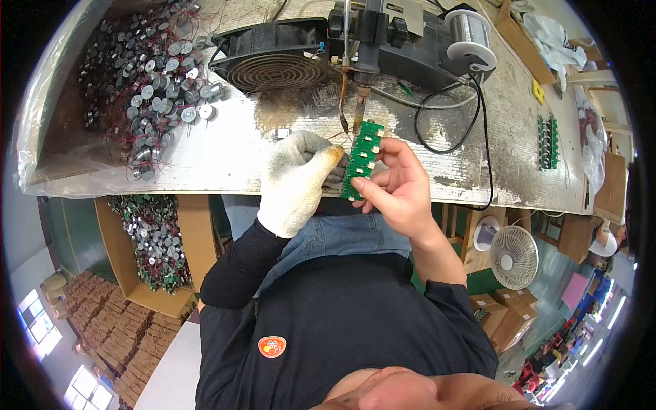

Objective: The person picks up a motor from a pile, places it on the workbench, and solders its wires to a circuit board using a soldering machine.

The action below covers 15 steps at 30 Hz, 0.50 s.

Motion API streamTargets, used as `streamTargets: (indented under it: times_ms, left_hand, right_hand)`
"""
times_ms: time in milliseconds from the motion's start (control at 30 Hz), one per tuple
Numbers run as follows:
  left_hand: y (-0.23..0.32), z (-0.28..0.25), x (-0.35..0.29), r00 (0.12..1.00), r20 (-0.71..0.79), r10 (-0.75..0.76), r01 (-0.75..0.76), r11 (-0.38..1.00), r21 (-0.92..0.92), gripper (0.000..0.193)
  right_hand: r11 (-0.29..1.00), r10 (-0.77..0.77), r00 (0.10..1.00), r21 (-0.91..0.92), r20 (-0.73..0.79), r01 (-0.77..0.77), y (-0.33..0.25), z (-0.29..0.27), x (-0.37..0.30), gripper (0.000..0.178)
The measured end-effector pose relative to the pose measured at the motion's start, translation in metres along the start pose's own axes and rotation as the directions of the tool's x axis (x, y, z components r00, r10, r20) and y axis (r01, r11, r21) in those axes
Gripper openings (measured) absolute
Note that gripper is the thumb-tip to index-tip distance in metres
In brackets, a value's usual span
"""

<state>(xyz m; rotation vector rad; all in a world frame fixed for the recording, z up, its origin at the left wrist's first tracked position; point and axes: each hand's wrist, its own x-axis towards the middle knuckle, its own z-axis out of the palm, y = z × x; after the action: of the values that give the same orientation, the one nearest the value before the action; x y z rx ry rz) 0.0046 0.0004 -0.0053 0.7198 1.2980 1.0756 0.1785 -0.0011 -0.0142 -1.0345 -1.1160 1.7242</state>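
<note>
A strip of green circuit boards [363, 161] with several white connectors is in my right hand [402, 186], thumb on its face and fingers behind it. My left hand [298, 179], in a white glove stained at the thumb, is closed beside the strip's left edge. What its fingers pinch is hidden behind the glove. Just beyond the glove, a small silver motor [281, 134] lies on the bench. A mounted soldering iron [361, 102] points down toward the strip's far end, with a thin feed tube [343, 102] alongside. Whether its tip touches the strip I cannot tell.
A heap of small motors with red wires [160, 102] covers the left of the bench [232, 164]. Behind stand a black fan [273, 65] and a solder wire spool [470, 37]. A black cable [486, 143] loops at right, near more green boards [548, 143]. A cardboard box [116, 239] sits below left.
</note>
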Motion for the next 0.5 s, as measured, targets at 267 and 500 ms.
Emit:
streamTargets:
  times_ms: [267, 500]
  left_hand:
    - [-0.0060, -0.0037, 0.0015, 0.999, 0.039, 0.017, -0.017, 1.000, -0.011, 0.013]
    - [-0.0016, -0.0035, 0.0023, 0.998, 0.041, 0.045, -0.047, 0.998, 0.038, 0.013]
  right_hand:
    - [1.000, 0.022, 1.000, -0.012, 0.002, -0.022, -0.0025, 0.0000, -0.0012, 0.047]
    - [1.000, 0.016, 1.000, -0.010, 0.023, -0.016, -0.0023, -0.0001, -0.0008, 0.046]
